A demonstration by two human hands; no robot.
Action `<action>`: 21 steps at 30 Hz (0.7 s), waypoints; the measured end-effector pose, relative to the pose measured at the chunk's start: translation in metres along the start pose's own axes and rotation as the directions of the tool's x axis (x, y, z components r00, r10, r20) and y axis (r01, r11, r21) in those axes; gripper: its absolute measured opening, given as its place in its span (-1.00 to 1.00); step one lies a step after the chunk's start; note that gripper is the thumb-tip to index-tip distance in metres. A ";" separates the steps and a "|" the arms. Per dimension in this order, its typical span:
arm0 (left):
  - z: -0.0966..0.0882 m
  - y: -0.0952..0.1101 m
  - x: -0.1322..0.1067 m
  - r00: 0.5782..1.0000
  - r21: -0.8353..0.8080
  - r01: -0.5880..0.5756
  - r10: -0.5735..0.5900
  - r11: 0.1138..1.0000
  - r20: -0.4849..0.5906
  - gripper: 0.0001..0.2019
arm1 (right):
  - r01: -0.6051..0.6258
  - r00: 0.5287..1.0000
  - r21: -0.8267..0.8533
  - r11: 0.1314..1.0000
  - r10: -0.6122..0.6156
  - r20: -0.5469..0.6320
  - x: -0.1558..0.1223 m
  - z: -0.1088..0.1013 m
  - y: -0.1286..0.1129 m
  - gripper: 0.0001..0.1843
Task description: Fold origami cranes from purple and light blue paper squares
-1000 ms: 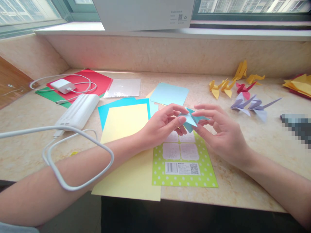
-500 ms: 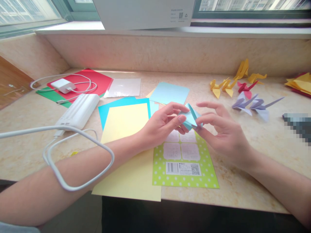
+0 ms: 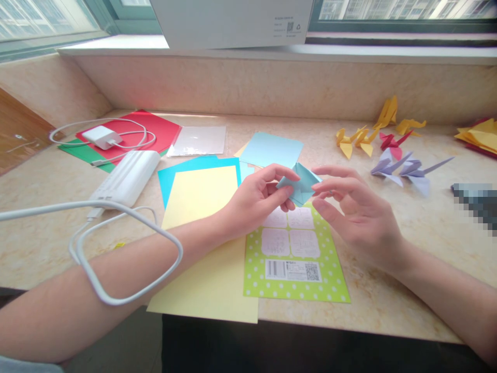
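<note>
A small folded piece of light-blue origami paper [image 3: 305, 184] is pinched between the thumb and fingers of my left hand [image 3: 267, 194], above a green polka-dot instruction sheet [image 3: 254, 277]. Creases and a broad, flattened face show on it. At its right corner is my right hand [image 3: 357, 207], thumb and fingers apart; whether a fingertip touches the corner I cannot tell. Behind the hands lies a light-blue square sheet [image 3: 272, 148]. Pale yellow paper [image 3: 209, 280] lies under my left forearm, over bright blue paper [image 3: 166, 181].
Several folded paper cranes, yellow [image 3: 345, 142], red [image 3: 394, 141] and purple [image 3: 417, 171], stand at the right. Left are a white power bank [image 3: 128, 176], a charger [image 3: 101, 137] and red paper [image 3: 155, 127]. A looped white cable [image 3: 178, 254] crosses my left forearm. A blurred dark object [image 3: 477, 202] sits far right.
The flap that stood up on the blue paper is now spread, showing a wider face. My right thumb and fingers have parted from their pinch on its right corner. My left hand keeps its hold.
</note>
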State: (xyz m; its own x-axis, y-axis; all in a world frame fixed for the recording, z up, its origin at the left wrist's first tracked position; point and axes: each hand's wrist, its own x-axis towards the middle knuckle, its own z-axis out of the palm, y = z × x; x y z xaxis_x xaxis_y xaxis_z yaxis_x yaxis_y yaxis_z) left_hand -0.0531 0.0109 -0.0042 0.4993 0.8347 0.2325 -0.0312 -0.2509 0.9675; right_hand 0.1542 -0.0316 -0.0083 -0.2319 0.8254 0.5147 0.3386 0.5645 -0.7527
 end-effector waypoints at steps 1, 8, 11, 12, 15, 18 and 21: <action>0.000 0.001 0.000 1.000 0.011 0.010 -0.010 1.000 0.002 -0.92 | -0.010 1.000 0.028 1.000 0.010 -0.005 0.000 0.000 0.001 -0.63; 0.001 0.003 -0.001 1.000 -0.012 0.017 -0.017 1.000 0.008 -0.92 | -0.004 0.993 -0.016 1.000 0.006 0.118 0.000 -0.007 -0.002 -0.62; 0.001 0.003 -0.002 0.998 -0.063 0.011 -0.007 0.998 0.059 -0.91 | -0.040 0.996 -0.020 0.999 0.042 0.083 0.000 -0.004 -0.003 -0.64; 0.001 0.002 -0.002 0.996 -0.083 0.013 -0.006 0.996 0.084 -0.88 | -0.046 0.997 -0.022 0.999 0.048 0.062 0.000 -0.002 -0.003 -0.64; 0.001 0.001 -0.003 0.990 -0.133 0.016 0.004 0.991 0.144 -0.74 | -0.051 0.999 -0.036 0.998 0.050 -0.009 0.002 0.000 -0.003 -0.71; 0.000 0.000 -0.003 0.989 -0.139 0.004 0.016 0.990 0.148 -0.74 | -0.048 0.998 -0.042 0.998 0.047 -0.036 0.003 -0.001 -0.002 -0.75; 0.000 0.001 -0.002 0.992 -0.104 -0.002 0.016 0.995 0.127 -0.81 | -0.038 0.999 -0.054 0.998 0.037 -0.014 0.004 -0.002 0.000 -0.76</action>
State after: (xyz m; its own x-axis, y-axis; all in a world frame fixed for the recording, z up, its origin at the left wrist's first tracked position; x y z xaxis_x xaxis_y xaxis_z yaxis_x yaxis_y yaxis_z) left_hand -0.0543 0.0093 -0.0041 0.6050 0.7614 0.2330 -0.1222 -0.2004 0.9721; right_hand 0.1555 -0.0286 -0.0054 -0.2061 0.8459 0.4919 0.3958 0.5318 -0.7487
